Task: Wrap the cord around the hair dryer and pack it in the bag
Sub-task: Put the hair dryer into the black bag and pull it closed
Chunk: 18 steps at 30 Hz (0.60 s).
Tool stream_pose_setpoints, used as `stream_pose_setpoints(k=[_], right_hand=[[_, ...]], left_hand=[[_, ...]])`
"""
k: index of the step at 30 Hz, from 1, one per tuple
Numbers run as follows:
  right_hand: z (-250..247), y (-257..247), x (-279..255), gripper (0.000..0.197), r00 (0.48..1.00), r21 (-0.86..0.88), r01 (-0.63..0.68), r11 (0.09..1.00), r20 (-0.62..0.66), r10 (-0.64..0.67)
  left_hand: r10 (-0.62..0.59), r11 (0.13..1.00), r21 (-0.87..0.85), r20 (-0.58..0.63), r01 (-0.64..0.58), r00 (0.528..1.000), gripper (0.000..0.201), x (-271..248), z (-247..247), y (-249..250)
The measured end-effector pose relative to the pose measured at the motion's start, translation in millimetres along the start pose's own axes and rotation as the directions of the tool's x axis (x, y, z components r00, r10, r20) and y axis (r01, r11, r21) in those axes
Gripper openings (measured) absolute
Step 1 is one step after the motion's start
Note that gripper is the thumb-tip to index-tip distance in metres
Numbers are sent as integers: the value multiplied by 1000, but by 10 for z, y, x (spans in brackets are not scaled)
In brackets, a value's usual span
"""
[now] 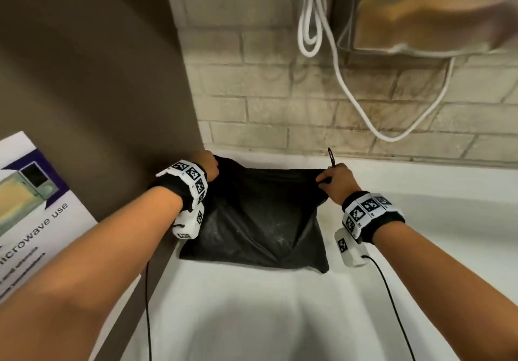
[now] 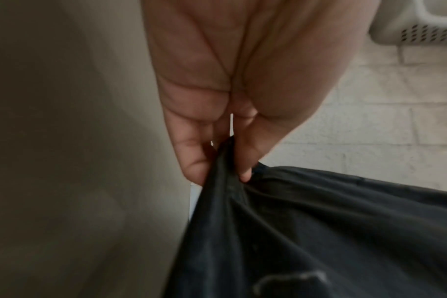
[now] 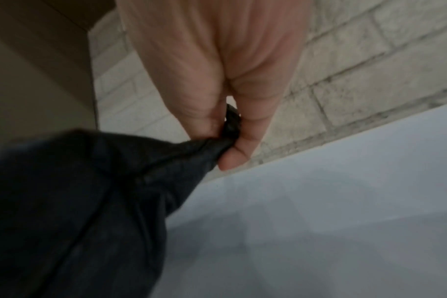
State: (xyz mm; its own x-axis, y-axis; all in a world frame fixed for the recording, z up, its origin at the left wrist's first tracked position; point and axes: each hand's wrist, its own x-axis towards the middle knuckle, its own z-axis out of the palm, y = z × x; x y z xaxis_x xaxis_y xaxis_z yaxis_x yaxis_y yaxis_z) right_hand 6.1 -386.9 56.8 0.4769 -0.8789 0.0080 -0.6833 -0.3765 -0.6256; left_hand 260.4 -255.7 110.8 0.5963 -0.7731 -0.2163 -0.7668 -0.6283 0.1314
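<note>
A black cloth bag (image 1: 258,220) lies bulging on the white counter (image 1: 252,318) by the brick wall. My left hand (image 1: 208,164) pinches the bag's top left corner (image 2: 227,181) between thumb and fingers. My right hand (image 1: 333,178) pinches the top right corner (image 3: 212,147), and a black cord loop (image 1: 330,155) sticks up from that grip. Between both hands the bag's top edge is pulled taut. The hair dryer and its cord are not visible; the bag hides whatever is inside.
A brown panel (image 1: 98,66) stands close on the left, carrying a microwave-use notice (image 1: 30,206). White cables (image 1: 311,24) hang down the brick wall under a metal appliance (image 1: 434,10). A white perforated basket (image 2: 421,26) sits further right.
</note>
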Motion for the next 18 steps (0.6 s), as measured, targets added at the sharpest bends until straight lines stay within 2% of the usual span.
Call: stream_pose_setpoints(k=[4,9,15,18], right_hand=[[213,15,301,25,996,-12,14,1000,87,-13],[466,25,480,51,958,-135,-12,991,282,50],[459,-80,425,59,948,-142,-62,988,301,103],[352,-232,152,62,960,-149,86,985,275,-42]], left_hand=[[-31,999,39,72,28,997,60,247,46,54],[-83,991,113,161,65,983,71,461,177,43],[-14,997,79,236,-5,972,71,410,260,10],[-38,987,163,312,-14,949,79,198,204,-3]])
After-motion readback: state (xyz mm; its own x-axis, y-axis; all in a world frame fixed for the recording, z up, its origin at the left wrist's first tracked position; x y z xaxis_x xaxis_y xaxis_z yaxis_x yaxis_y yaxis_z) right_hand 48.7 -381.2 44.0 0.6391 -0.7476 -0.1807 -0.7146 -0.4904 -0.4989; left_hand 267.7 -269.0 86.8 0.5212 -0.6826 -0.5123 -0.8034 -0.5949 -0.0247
